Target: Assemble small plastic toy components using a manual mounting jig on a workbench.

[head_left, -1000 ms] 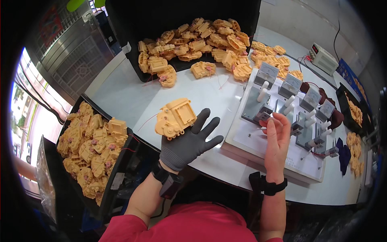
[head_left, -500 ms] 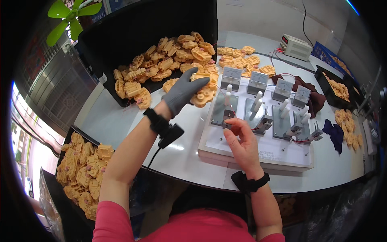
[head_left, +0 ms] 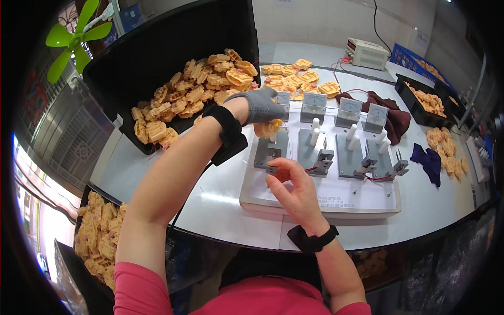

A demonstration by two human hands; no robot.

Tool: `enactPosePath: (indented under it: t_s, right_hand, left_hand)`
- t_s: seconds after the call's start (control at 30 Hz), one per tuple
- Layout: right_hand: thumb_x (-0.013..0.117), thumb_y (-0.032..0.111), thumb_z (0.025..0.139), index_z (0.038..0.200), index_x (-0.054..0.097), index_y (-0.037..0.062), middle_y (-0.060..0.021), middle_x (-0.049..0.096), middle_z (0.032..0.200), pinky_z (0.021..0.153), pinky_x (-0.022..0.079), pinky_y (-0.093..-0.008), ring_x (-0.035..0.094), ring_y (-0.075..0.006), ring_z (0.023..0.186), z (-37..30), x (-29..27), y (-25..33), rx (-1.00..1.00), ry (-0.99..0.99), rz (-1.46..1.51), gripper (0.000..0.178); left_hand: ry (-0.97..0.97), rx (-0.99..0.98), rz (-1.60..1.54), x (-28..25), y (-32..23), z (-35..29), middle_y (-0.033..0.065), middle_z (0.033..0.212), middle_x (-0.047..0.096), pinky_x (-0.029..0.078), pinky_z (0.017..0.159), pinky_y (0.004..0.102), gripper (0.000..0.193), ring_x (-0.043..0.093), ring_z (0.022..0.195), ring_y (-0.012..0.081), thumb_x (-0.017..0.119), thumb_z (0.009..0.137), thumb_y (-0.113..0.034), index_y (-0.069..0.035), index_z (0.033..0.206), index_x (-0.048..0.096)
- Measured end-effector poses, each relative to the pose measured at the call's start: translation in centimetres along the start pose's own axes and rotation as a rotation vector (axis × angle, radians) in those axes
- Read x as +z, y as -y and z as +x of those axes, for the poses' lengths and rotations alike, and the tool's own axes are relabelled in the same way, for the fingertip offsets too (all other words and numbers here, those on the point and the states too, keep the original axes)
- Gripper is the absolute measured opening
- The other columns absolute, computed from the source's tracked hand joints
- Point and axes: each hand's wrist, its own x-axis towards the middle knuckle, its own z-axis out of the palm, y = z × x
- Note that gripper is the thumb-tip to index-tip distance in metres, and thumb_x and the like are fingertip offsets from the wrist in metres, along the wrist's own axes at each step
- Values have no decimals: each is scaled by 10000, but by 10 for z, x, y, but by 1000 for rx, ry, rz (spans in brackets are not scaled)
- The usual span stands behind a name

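Note:
My left hand, in a grey glove, grips a yellow plastic housing. It holds the housing over the leftmost grey plate of a white test fixture, by that plate's white pegs, which are partly hidden. At the front end of the same plate, my bare right hand has thumb and forefinger on either side of a small grey block. Three more grey plates with white pegs and pronged blocks stand to the right. Behind the plates is a row of analog meters.
A large black bin with piled yellow housings stands back left; another pile sits lower left. Loose housings lie behind the meters. Further right are a power supply, brown cloth, navy cloth and black tray.
My left hand has carried the housing rightward, from beside the fixture to over its leftmost plate. My right hand stays at the grey block. The whole view has shifted slightly.

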Motion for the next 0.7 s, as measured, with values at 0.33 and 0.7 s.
enactPosePath:
  t_s: [0.33, 0.7]
  right_hand:
    - [719, 166, 847, 1142, 613, 49, -59, 602, 960, 747, 494, -274, 586, -151, 823, -2, 7, -4, 34, -12, 13, 335]
    - [685, 98, 832, 1052, 580, 21, -148, 587, 999, 817, 454, -413, 567, -344, 934, -11, 10, -1, -111, -24, -610, 256]
  left_hand:
    - [150, 20, 136, 26, -2, 12, 236, 1291, 567, 488, 946, 397, 908, 605, 1117, 313, 570, 787, -607, -39, 1460, 349]
    - [-109, -36, 124, 24, 137, 35, 221, 1289, 579, 490, 943, 384, 770, 614, 1097, 329, 599, 823, -484, -102, 1458, 389]
